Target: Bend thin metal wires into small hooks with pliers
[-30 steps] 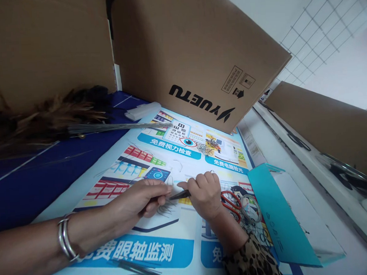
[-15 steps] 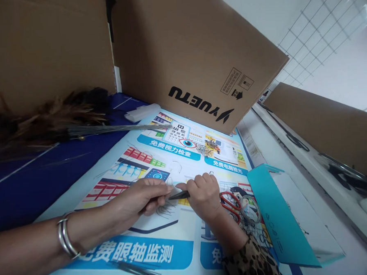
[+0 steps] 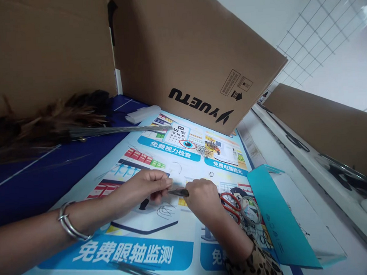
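My right hand (image 3: 203,198) is closed around a pair of dark pliers (image 3: 178,192), whose narrow jaws point left. At their tip, the thumb and fingers of my left hand (image 3: 153,186) pinch a piece of thin wire, hardly visible between the fingertips. Below the left hand, several short bent wires (image 3: 166,211) lie on the printed sheet (image 3: 188,225). A small dark ring (image 3: 211,174) rests just beyond my right hand. Beside my right wrist are red-handled scissors (image 3: 232,209) and a coil of wire (image 3: 250,210).
A bundle of straight wires (image 3: 138,273) lies at the near edge. Longer wires (image 3: 121,129) and brown feathers (image 3: 44,120) are on the left. A large cardboard box (image 3: 191,59) stands behind, an open teal box (image 3: 283,222) at the right. A small wire heap (image 3: 203,151) lies farther back.
My left hand has risen slightly, uncovering more of the short wires beneath it. My right hand has turned a little, its knuckles lower, with the pliers still at the left fingertips.
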Demonstrator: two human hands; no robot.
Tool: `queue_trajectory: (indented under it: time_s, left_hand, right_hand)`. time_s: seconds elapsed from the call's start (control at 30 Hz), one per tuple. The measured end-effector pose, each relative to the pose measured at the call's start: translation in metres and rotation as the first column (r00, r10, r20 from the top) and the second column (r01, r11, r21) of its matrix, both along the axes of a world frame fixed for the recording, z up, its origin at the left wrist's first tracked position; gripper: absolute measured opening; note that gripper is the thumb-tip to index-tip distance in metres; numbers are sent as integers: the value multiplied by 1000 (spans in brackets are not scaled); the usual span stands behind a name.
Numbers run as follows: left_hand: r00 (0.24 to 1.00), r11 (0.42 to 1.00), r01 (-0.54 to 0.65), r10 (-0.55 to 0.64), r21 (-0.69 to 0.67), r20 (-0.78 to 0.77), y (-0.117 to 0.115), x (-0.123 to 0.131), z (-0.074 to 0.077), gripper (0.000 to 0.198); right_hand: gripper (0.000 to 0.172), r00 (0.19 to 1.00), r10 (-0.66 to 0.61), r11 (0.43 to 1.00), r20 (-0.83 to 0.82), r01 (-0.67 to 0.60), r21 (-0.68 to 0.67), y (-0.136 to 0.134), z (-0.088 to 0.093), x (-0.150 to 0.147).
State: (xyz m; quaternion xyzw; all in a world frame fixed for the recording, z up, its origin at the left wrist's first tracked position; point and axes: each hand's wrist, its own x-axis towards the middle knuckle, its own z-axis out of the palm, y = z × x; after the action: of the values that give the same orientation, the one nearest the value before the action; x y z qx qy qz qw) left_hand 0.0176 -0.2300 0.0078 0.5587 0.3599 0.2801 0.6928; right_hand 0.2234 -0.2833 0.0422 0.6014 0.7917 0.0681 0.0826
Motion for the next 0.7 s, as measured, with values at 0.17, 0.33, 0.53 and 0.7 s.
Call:
queue_trajectory:
  time_s: [0.17,0.33,0.53,0.7]
  left_hand:
    - [1000,1000,3,-3,9,8,2,2,-6,47]
    - [1000,1000,30,-30,2,6,0,4,1,44]
    - [999,998,49,-49,32,-6,-1,4,4,42]
    - [997,994,74,-74,80,-9,-3,2,3,41]
  right_hand:
    - [15,998,-70,990,8,70,-118,-3,8,-5]
    - [17,997,-73,985,16,74,-159,-6,11,-5]
    - [19,997,-76,978,14,77,-196,-9,18,-7]
    - [23,996,-89,962,17,90,-259,-7,21,-6]
